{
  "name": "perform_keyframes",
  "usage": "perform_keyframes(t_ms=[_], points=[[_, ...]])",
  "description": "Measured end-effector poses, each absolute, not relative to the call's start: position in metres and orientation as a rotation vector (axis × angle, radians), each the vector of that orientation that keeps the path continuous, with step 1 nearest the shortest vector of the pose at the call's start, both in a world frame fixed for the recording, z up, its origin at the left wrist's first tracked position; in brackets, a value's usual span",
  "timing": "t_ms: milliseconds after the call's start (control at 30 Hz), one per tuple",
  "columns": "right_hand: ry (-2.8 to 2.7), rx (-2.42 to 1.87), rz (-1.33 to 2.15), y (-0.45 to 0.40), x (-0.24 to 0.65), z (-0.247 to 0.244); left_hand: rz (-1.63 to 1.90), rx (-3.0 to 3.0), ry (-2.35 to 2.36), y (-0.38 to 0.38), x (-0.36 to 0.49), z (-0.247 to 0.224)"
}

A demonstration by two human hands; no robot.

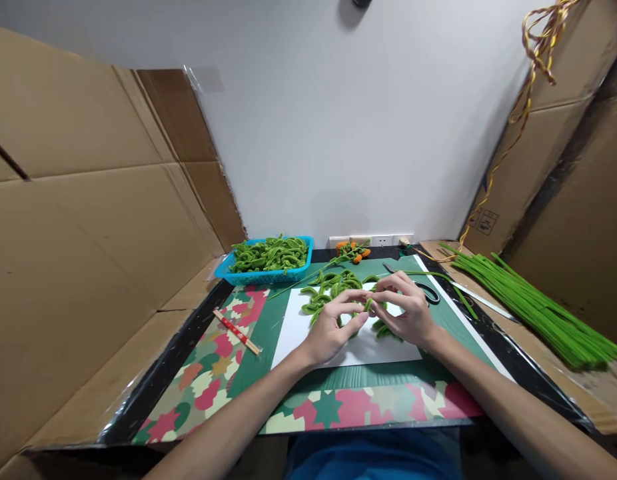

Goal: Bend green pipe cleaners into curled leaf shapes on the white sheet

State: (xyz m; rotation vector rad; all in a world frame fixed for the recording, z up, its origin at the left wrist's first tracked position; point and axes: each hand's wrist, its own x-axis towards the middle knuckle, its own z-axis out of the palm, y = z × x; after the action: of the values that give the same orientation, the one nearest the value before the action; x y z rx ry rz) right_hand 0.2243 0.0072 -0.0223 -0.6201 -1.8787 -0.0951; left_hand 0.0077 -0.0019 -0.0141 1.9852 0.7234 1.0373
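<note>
1. My fingers hide most of the small fuzzy green piece [368,305]; only a short bit shows, so its full shape is hard to make out.
2. That piece sits between my two hands, at the fingertips, above the white paper [293,333].
3. My right hand [408,310] pinches it; my left hand [333,323] meets it with bent fingers, but whether they grip I cannot tell.
4. My hands partly cover the curled green pieces [316,303] on the paper and the scissors [431,293] at right.
5. My forearms are cut off below.
</note>
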Motion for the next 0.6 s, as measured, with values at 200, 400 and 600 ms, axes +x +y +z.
perform_keyframes(t_ms=[200, 400, 600], points=[[-1.849, -0.629, 0.076, 0.001, 0.219, -0.019, 1.022, 1.781, 0.608, -0.002, 0.011, -0.017], [-1.859, -0.608, 0.126, 0.006, 0.219, -0.028, 1.064, 1.752, 0.715, -0.001, 0.013, -0.019], [-1.895, -0.56, 0.146, 0.007, 0.22, -0.031, 1.129, 1.687, 0.798, 0.003, 0.013, -0.023]])
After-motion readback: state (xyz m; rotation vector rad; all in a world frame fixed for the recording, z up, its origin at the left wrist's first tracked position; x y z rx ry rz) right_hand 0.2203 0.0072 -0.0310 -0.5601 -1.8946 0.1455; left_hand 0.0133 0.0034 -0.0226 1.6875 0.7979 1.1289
